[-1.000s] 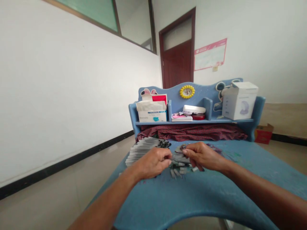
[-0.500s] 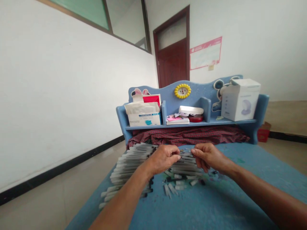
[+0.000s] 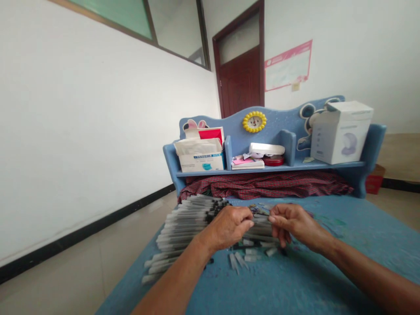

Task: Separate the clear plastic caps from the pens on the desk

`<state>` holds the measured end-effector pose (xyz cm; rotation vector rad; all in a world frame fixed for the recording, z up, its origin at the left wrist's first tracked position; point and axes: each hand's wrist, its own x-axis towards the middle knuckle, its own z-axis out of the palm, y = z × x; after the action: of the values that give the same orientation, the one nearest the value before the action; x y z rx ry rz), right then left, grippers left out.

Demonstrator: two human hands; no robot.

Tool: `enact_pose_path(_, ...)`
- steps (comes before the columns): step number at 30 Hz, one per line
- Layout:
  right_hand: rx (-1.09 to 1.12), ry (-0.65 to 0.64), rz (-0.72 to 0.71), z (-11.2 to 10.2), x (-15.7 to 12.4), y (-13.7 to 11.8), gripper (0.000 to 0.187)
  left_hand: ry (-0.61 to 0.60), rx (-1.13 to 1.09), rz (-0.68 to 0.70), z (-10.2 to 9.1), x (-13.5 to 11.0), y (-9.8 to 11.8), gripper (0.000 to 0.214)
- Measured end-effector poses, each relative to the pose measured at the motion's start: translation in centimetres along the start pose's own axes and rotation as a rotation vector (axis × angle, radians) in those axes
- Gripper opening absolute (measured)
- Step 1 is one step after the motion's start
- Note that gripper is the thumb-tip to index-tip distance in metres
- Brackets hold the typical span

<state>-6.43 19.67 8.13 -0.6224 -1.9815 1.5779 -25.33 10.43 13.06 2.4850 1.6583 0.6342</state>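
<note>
My left hand (image 3: 232, 225) is closed in a pinch over the table, fingers curled toward the right. Facing it, my right hand (image 3: 293, 222) pinches with thumb and forefinger. A thin dark pen part (image 3: 261, 214) spans the short gap between them, its ends hidden by the fingers. Left of my hands lies a wide stack of translucent pens (image 3: 183, 225) with black ends. More pale pen barrels (image 3: 262, 227) lie beneath and between my hands. In front of these, several short translucent pen caps (image 3: 251, 255) are scattered.
A blue table (image 3: 249, 288) carries everything. Its raised back shelf (image 3: 210, 173) holds a mask box (image 3: 201, 159), papers, a red round tin (image 3: 273, 161) and a white carton (image 3: 341, 135). Checkered cloth (image 3: 262, 186) is bunched below the shelf. A white wall stands at left.
The view has shifted slightly. My hands stay facing each other, and a thin dark pen part now shows stretched between them. The black ends of the left stack are more visible.
</note>
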Motion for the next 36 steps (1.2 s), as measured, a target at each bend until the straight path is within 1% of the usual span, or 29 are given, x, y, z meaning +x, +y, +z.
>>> enact_pose_path(4, -0.03, -0.018, 0.031, -0.07, 0.0, 0.46, 0.044, 0.01, 0.044, 0.029, 0.3, -0.14, -0.08, 0.015)
enact_pose_path(7, -0.013, -0.035, 0.062, -0.01, -0.1, 0.62, 0.046, 0.011, 0.08, 0.046, 0.63, -0.21, -0.19, 0.015)
enact_pose_path(13, 0.077, -0.066, 0.015, -0.03, -0.29, 0.59, 0.038, 0.018, 0.082, 0.042, 0.81, -0.3, -0.31, 0.013)
enact_pose_path(16, 0.099, -0.053, 0.005, -0.03, -0.22, 0.49, 0.037, 0.016, 0.075, 0.043, 0.75, -0.28, -0.34, 0.013)
enact_pose_path(20, 0.052, -0.012, 0.06, 0.14, 0.06, 0.53, 0.046, 0.034, 0.074, 0.056, 0.85, -0.11, -0.47, 0.014)
enact_pose_path(22, 0.057, -0.002, 0.075, 0.18, 0.15, 0.6, 0.047, 0.035, 0.072, 0.07, 0.9, -0.01, -0.55, 0.013)
enact_pose_path(27, 0.101, -0.012, -0.004, 0.13, 0.06, 0.53, 0.043, 0.029, 0.074, 0.065, 0.84, 0.09, -0.68, 0.012)
enact_pose_path(32, 0.053, 0.013, 0.061, 0.26, 0.17, 0.5, 0.048, 0.025, 0.064, 0.062, 0.9, 0.08, -0.78, 0.012)
enact_pose_path(36, 0.063, 0.002, 0.031, 0.32, 0.25, 0.51, 0.044, 0.01, 0.072, 0.057, 0.92, 0.1, -0.83, 0.012)
